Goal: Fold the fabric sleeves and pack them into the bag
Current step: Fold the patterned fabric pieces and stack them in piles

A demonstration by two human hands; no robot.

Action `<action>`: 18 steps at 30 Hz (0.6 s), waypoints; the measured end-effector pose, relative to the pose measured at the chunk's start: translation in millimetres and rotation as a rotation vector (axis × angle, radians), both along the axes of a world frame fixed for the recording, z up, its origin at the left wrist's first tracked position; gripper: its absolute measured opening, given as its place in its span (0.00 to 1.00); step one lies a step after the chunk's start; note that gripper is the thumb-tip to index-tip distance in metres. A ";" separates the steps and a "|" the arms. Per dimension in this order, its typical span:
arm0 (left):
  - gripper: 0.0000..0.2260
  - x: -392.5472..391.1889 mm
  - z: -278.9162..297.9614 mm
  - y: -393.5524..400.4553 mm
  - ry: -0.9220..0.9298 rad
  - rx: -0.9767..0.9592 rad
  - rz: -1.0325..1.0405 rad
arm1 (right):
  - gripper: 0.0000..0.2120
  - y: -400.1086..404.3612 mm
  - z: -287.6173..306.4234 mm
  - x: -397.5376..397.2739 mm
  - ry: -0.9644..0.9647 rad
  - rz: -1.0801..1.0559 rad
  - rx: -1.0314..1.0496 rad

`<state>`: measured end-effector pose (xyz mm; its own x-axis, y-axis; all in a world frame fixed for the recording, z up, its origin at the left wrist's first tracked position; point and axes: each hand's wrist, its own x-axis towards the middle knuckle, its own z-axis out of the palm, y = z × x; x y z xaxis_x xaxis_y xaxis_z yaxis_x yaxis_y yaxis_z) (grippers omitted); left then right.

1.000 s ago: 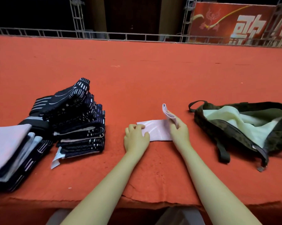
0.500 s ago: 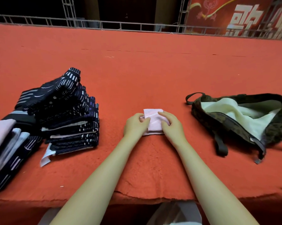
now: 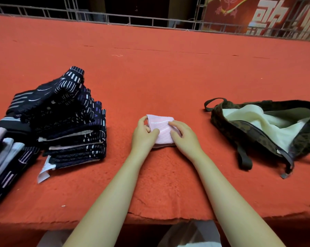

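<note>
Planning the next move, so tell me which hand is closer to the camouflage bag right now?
Right. The right hand lies on the pink folded sleeve, on the side facing the camouflage bag. The left hand holds the sleeve's opposite edge, farther away.

This looks like a stage or event hall, not a home. The hands (image 3: 165, 134) work on a wide surface covered in red felt carpet (image 3: 150, 72) with a frayed near edge. Beyond the hands, along its far edge, runs a low metal truss rail (image 3: 115, 17), with upright truss posts and darkness behind. Far off to the upper right hangs a red banner (image 3: 268, 15) bearing large pale Chinese characters.
</note>
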<state>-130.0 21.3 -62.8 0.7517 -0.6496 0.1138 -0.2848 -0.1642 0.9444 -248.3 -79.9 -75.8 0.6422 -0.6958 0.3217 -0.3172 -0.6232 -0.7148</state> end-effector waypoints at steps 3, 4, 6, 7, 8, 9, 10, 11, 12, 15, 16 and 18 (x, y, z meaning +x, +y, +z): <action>0.27 0.4 2.9 4.8 -0.040 0.028 0.033 | 0.18 -0.6 -0.4 0.3 0.033 -0.018 -0.033; 0.28 1.9 3.8 5.8 -0.061 0.037 0.056 | 0.18 -0.3 0.8 0.3 0.047 -0.029 -0.041; 0.29 4.9 4.2 9.0 -0.118 0.081 0.089 | 0.18 0.3 3.2 0.5 0.074 -0.039 -0.044; 0.29 6.1 3.3 10.6 -0.144 0.113 0.094 | 0.18 0.6 4.1 0.5 0.085 -0.040 -0.040; 0.30 6.6 1.8 11.8 -0.166 0.150 0.093 | 0.18 1.3 4.9 0.4 0.092 -0.040 -0.037; 0.30 6.2 0.3 12.5 -0.191 0.193 0.086 | 0.18 2.2 5.8 0.3 0.091 -0.041 -0.034; 0.31 5.0 -0.9 12.8 -0.229 0.243 0.083 | 0.17 2.8 6.7 0.3 0.071 -0.044 -0.024; 0.30 3.0 -1.6 13.1 -0.283 0.301 0.090 | 0.16 3.3 8.1 0.1 0.028 -0.047 -0.002; 0.30 0.8 -2.2 13.1 -0.346 0.361 0.111 | 0.15 3.8 9.7 0.0 -0.034 -0.046 0.038; 0.31 -2.6 -1.9 14.2 -0.425 0.464 0.178 | 0.13 6.4 14.0 1.3 -0.244 -0.047 0.207; 0.31 -1.6 -2.9 13.7 -0.433 0.478 0.179 | 0.13 6.4 14.9 2.1 -0.298 -0.048 0.259; 0.30 1.4 -2.9 13.3 -0.454 0.488 0.131 | 0.12 5.8 15.7 3.6 -0.339 -0.026 0.333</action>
